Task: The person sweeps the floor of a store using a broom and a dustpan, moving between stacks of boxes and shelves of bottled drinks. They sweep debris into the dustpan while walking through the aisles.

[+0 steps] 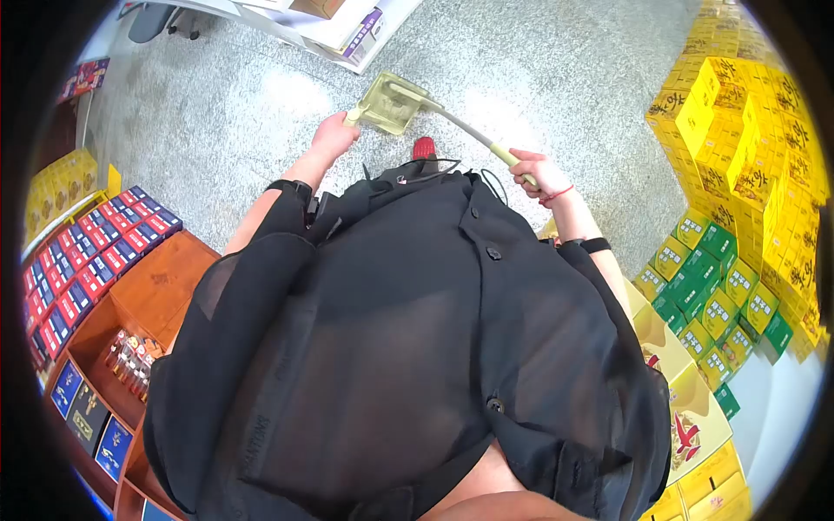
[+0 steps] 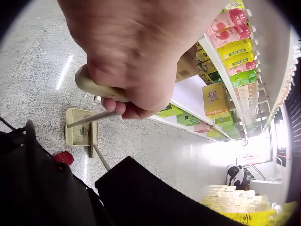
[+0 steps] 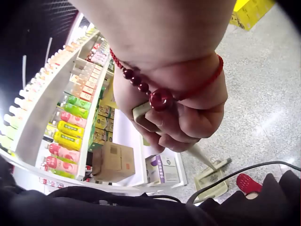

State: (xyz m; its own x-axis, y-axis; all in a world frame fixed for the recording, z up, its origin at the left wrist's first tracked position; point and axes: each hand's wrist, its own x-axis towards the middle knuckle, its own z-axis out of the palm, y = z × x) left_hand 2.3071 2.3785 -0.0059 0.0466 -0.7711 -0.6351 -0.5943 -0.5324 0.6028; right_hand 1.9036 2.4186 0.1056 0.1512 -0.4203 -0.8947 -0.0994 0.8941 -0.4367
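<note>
My left hand (image 1: pixel 336 136) grips the top of a long dustpan handle (image 2: pixel 96 87), its fingers curled round the pale grip. Below it, the cream dustpan (image 1: pixel 379 115) appears against the speckled floor, just ahead of a red shoe (image 1: pixel 424 148). My right hand (image 1: pixel 540 176) holds a broom by its pale green handle (image 1: pixel 505 156), which slants down toward the dustpan. The broom's head (image 3: pixel 221 165) overlaps the dustpan in the right wrist view. A red cord bracelet with dark beads (image 3: pixel 161 99) circles the right wrist.
Stacked yellow cartons (image 1: pixel 730 148) and green boxes (image 1: pixel 699 278) stand on the right. At left are red-and-blue boxes (image 1: pixel 95 247) above a brown wooden cabinet (image 1: pixel 165 282). A white shelf unit (image 3: pixel 136 136) carries bottles (image 3: pixel 70 128) and a cardboard box (image 3: pixel 113 161).
</note>
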